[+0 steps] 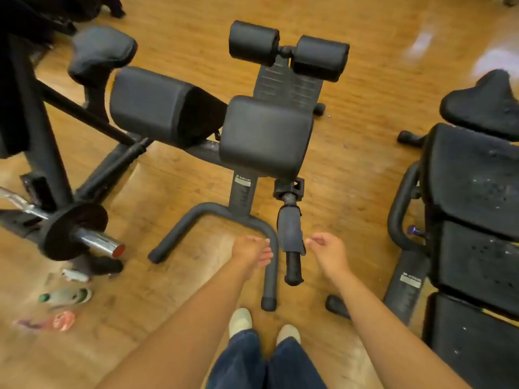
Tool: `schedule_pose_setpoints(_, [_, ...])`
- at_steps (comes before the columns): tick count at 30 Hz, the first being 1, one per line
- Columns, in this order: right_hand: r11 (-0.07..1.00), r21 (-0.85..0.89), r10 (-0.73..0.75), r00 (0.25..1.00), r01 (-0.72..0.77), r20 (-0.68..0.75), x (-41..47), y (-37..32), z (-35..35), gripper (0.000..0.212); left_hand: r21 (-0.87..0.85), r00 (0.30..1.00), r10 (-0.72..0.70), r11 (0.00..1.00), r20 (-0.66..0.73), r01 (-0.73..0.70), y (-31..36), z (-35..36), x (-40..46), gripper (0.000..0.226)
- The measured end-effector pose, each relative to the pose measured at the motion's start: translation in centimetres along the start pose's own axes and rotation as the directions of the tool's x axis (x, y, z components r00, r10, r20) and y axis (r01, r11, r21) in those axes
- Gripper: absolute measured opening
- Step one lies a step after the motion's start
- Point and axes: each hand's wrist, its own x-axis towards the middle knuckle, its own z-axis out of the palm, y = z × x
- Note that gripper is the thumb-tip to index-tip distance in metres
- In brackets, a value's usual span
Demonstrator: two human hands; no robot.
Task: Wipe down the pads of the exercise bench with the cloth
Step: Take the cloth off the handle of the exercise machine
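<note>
The exercise bench stands on the wooden floor in front of me. It has a left black pad (157, 105), a right black pad (264, 133) and two black foot rollers (289, 50) at the far end. A dark blue-grey cloth (290, 231) hangs draped over the bench's near right handle. My left hand (251, 252) hovers just left of that handle, above the bent base tube (202, 217), fingers loosely curled and holding nothing. My right hand (327, 252) hovers just right of the cloth, also loosely curled and holding nothing. Neither hand touches the cloth.
A barbell (92, 240) with a black plate juts out at the left, beside a dark rack frame (36, 130). A green-and-white bottle (67, 296) and small wrappers lie on the floor. Another black padded bench (471, 206) stands at the right. My feet (264, 327) are near the base.
</note>
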Motion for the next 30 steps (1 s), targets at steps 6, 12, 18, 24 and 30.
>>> schedule_pose_setpoints(6, [0.993,0.11,0.038,0.999,-0.037,0.0,2.0,0.0,2.5,0.033,-0.004,0.995,-0.101,0.995,0.006,0.101,0.0,1.1,3.1,0.01])
schedule_pose_setpoints(12, [0.941,0.312,0.111,0.991,-0.131,0.08,4.0,-0.5,3.3,0.028,-0.263,0.937,-0.237,0.916,0.257,0.304,0.1,3.2,4.2,0.024])
schedule_pose_setpoints(18, [0.942,0.329,0.062,0.998,-0.068,0.029,3.4,-1.4,3.8,0.025,-0.505,0.953,-0.231,0.809,0.197,0.3,0.2,3.4,4.9,0.033])
schedule_pose_setpoints(24, [0.975,0.221,0.001,0.989,0.032,-0.148,2.8,-1.8,5.2,0.022,-0.46,0.973,-0.126,0.864,0.193,0.204,0.4,2.7,4.4,0.021])
schedule_pose_setpoints(30, [0.981,0.182,-0.014,0.959,0.068,-0.282,1.5,-2.6,5.2,0.015,-0.36,0.997,-0.007,0.932,0.082,0.036,-0.5,2.7,2.8,0.028])
